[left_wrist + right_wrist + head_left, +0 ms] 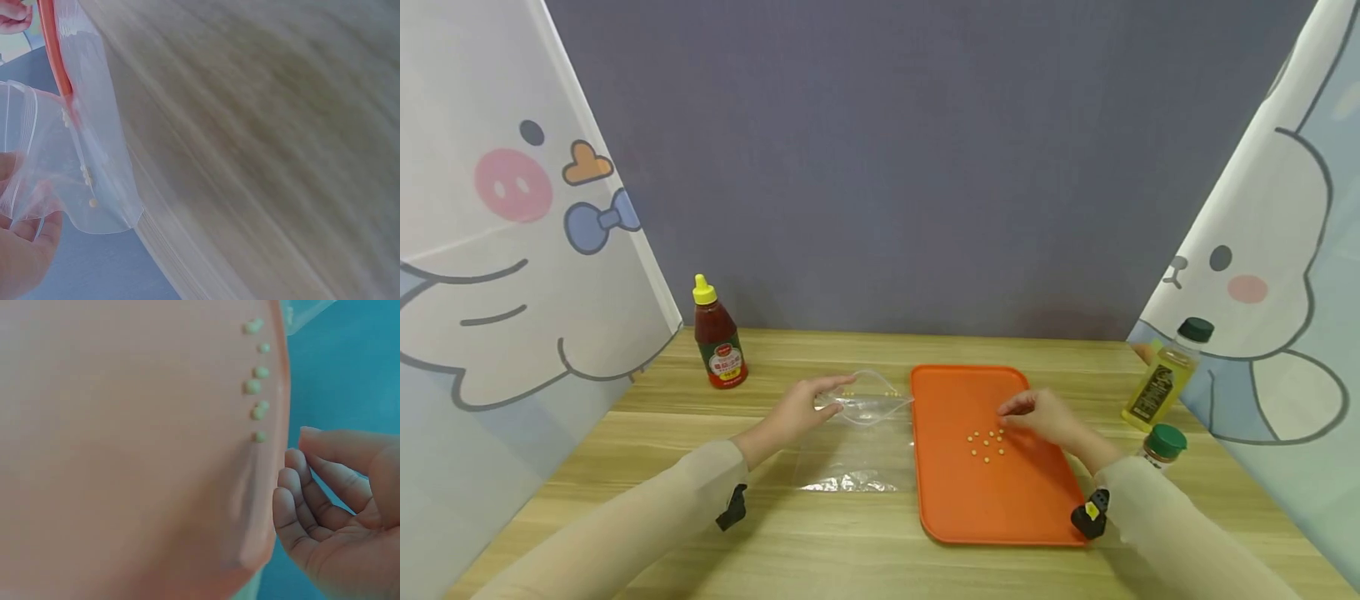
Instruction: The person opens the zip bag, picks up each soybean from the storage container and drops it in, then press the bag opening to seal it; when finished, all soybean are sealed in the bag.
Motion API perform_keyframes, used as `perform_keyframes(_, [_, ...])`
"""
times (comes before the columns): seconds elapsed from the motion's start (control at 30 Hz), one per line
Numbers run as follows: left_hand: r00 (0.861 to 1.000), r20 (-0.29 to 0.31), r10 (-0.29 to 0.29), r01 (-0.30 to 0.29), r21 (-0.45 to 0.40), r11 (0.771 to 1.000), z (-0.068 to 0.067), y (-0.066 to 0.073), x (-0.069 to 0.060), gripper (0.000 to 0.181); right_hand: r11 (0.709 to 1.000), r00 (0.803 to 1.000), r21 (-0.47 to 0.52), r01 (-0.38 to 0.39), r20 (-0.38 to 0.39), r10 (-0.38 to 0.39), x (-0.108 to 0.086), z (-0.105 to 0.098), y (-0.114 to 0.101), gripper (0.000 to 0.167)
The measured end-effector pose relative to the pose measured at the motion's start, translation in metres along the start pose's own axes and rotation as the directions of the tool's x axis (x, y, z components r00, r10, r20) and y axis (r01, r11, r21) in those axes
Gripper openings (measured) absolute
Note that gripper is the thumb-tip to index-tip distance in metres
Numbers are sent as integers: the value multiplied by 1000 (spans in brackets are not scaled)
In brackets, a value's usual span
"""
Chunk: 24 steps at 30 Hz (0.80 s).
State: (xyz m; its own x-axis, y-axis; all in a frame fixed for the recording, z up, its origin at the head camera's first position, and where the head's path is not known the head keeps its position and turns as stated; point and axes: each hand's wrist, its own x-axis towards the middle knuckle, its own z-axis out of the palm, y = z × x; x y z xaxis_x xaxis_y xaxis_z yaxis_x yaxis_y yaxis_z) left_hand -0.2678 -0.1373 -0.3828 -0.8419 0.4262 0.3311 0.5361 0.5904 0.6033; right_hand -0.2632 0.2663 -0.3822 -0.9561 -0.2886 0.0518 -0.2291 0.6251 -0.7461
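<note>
My left hand (801,410) holds the left side of a clear zip bag (861,454) at its gaping mouth, the thumb and fingers on the plastic. A few pale yellow soybeans (93,203) show inside the bag in the left wrist view. To the right, an orange tray (985,512) carries several more soybeans (987,442), scattered near its middle. Just beside these hovers my right hand (1047,417), with its fingers loosely bent. In the right wrist view the thumb and fingertips (295,461) come close together, and no bean shows between them.
A red sauce bottle (721,346) with a yellow cap stands at the back left. On the right are an oil bottle (1165,379) and a green-capped jar (1163,444), partly behind my right sleeve. A grey partition (880,167) closes off the table's back.
</note>
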Motion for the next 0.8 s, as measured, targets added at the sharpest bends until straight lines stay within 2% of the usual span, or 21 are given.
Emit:
perform_keyframes(0.13, [1000,1,0,0,-5,1000,-1,1,0,52,999,999,5,-39,39,39,-2,3,7,18])
perform_keyframes(0.37, [1000,-1,3,-3,-8,1000,1,-1,-1,52,999,997,-31,-26,67,28,-2,6,14,20])
perform_keyframes(0.67, [1000,-17,23,-23,-10,1000,3,-5,-2,52,996,997,-71,-52,55,56,-1,10,12,7])
perform_keyframes(0.8, [1000,-16,26,-26,-8,1000,3,-5,-2,52,996,997,-64,-59,41,61,-1,10,12,8])
